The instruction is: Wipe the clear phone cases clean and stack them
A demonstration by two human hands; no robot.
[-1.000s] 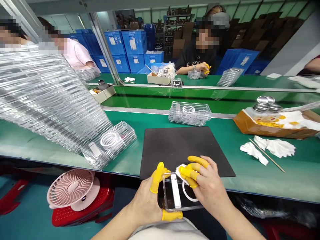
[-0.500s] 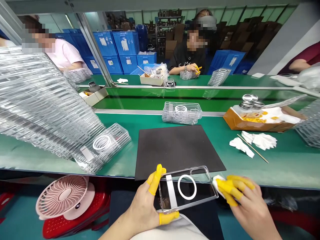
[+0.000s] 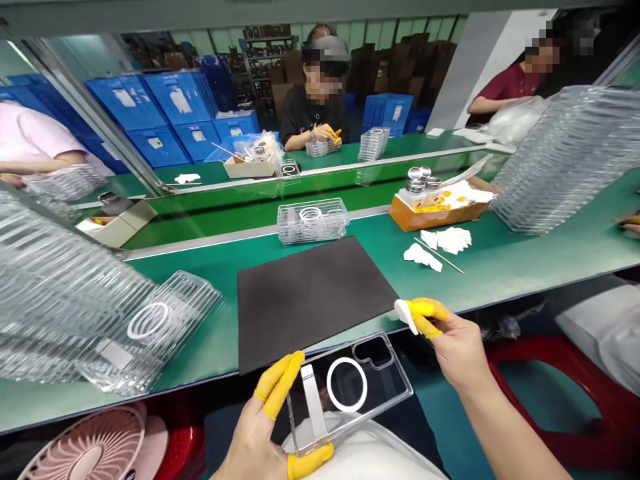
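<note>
My left hand (image 3: 270,420), with yellow finger cots, grips a clear phone case (image 3: 385,395) by its left end. A white ring and a pale kickstand strip show on the case, and a camera cutout is at its upper right. It is held over my lap, just in front of the table edge. My right hand (image 3: 453,337), also in yellow finger cots, pinches a folded white wipe (image 3: 405,316). The wipe is up and to the right of the case, apart from it. A black mat (image 3: 310,293) lies on the table beyond.
Stacked clear cases stand at left (image 3: 150,333), behind the mat (image 3: 313,223) and at right (image 3: 560,160). An orange-brown box (image 3: 435,217) holds yellow finger cots and metal tins. Crumpled wipes (image 3: 453,239) lie by a thin stick (image 3: 440,256). Co-workers sit across the green table.
The view has turned to the right. My right hand has lifted the wipe up and away from the case's right end. The left hand keeps its hold on the case.
</note>
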